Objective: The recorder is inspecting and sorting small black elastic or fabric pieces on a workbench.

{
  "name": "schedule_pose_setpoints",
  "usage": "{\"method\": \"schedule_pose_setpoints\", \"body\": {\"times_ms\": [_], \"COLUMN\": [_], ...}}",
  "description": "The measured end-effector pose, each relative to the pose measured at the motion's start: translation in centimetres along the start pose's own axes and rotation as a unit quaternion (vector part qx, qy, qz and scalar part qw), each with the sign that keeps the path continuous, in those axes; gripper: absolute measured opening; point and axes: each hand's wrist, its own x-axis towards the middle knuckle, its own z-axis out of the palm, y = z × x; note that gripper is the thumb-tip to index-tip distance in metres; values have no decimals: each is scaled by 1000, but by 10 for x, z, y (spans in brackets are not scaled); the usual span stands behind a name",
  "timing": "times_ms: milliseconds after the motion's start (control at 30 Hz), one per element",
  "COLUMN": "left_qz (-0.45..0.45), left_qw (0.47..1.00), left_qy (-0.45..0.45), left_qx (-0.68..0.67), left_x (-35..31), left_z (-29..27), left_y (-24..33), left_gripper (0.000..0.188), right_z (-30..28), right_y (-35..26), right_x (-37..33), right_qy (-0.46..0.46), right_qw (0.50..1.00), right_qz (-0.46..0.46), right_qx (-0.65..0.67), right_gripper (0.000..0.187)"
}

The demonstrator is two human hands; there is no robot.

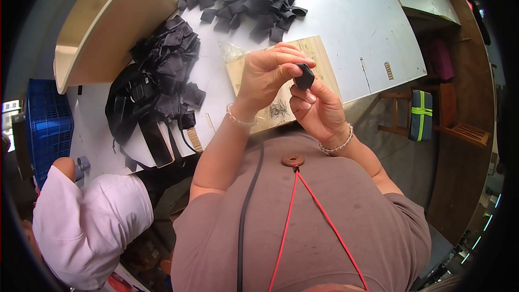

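A small black fabric piece (pixel 304 77) is held up between my two hands, above a worn wooden board (pixel 324 65). My left hand (pixel 270 70) pinches its upper edge between thumb and fingers. From below, my right hand (pixel 321 105) grips the same piece with its fingertips. Dark thread scraps (pixel 278 109) lie on the board beneath my hands. A crumpled clear plastic bag (pixel 231 51) shows at the board's left corner. Beyond the board spreads a loose heap of black fabric pieces (pixel 243 0).
Left of the board is a second pile of black fabric pieces and straps (pixel 170 70), against a cream curved panel (pixel 116 27). A blue crate (pixel 48 124) stands at far left. Nearby sits a person in a pink shirt (pixel 94 221). A stool with a green-strapped cushion (pixel 420 114) is at right.
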Motion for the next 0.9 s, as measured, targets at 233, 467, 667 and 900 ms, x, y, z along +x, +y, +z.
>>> {"method": "schedule_pose_setpoints", "body": {"times_ms": [233, 467, 667, 900], "left_qz": [-48, -15, -91, -117], "left_qw": [982, 997, 978, 946], "left_qy": [70, -1, 88, 100], "left_qx": [-168, -70, -166, -285], "left_x": [-8, -3, -5, -10], "left_z": [10, 6, 21, 17], "left_y": [-12, 6, 11, 5], "left_gripper": [26, 27, 26, 25], "right_z": [0, 2, 1, 3], "right_y": [3, 6, 8, 8], "right_x": [0, -1, 0, 4], "right_qy": [13, 15, 11, -3], "right_qw": [1000, 999, 999, 999], "right_qz": [-7, -17, -33, -46], "right_qx": [13, -23, -18, -22], "right_gripper": [18, 16, 10, 10]}}
